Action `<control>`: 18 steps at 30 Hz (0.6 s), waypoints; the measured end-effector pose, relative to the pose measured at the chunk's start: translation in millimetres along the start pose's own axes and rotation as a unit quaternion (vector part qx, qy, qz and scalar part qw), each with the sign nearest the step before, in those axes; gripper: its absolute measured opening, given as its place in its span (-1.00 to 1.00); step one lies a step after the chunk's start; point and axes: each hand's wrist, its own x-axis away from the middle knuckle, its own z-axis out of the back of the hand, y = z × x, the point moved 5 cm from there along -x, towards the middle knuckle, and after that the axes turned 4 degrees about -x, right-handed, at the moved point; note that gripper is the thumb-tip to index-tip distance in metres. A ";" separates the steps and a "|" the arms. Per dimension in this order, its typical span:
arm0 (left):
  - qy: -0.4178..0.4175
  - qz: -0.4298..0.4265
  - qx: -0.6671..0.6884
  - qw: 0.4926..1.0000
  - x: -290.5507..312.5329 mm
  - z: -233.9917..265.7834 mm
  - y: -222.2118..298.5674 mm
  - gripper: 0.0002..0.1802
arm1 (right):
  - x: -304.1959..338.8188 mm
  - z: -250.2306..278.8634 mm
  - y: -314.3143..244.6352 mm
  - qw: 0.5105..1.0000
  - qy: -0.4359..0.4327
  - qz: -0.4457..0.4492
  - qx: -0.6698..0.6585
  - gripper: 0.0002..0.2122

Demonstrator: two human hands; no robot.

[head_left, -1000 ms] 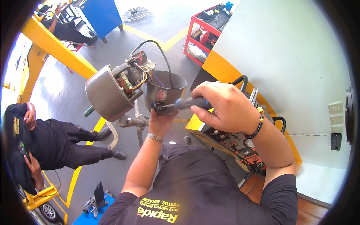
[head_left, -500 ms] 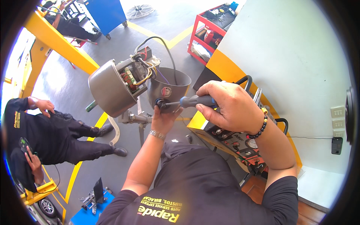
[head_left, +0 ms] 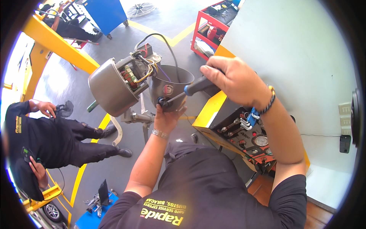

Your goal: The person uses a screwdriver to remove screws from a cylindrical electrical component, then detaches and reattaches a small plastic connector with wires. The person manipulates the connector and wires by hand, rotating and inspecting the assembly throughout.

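High on the right, my right hand (head_left: 238, 82) is closed around the dark grey and blue handle of a screwdriver (head_left: 195, 85). Its shaft slants down to the left, and the tip meets a round black fitting (head_left: 163, 101) on the side of a grey cup-shaped housing (head_left: 177, 90). My left hand (head_left: 167, 118) grips the lower part of this housing from beneath, one finger against the fitting. Left of it, a grey motor-like unit (head_left: 112, 89) hangs tilted, with a circuit board (head_left: 129, 76) and coloured wires (head_left: 150, 70) exposed. Whatever the screwdriver tip engages inside the fitting is hidden.
A metal stand (head_left: 133, 116) carries the unit. To my right stands a machine with gauges (head_left: 260, 141) and hoses. A red tool cart (head_left: 198, 34) and a blue cabinet (head_left: 105, 17) are farther off. People in dark clothes (head_left: 49, 133) are at the left.
My right hand has moved up with the screwdriver, whose handle now stands higher and whose shaft slopes more steeply. The tip stays at the fitting, and my left hand keeps its hold.
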 end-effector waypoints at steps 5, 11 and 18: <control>0.001 0.006 0.004 1.000 -3.0 1.3 -2.8 0.05 | -27.4 1.1 28.8 0.994 -0.013 0.091 -0.064 -0.72; 0.038 0.006 -0.038 0.999 -0.7 0.1 -1.3 0.13 | -48.3 -5.9 28.9 0.995 -0.024 0.090 -0.035 -0.66; 0.057 0.007 -0.052 0.997 -0.5 0.5 -0.2 0.18 | -61.7 -2.4 28.7 0.996 -0.072 0.021 -0.050 -0.74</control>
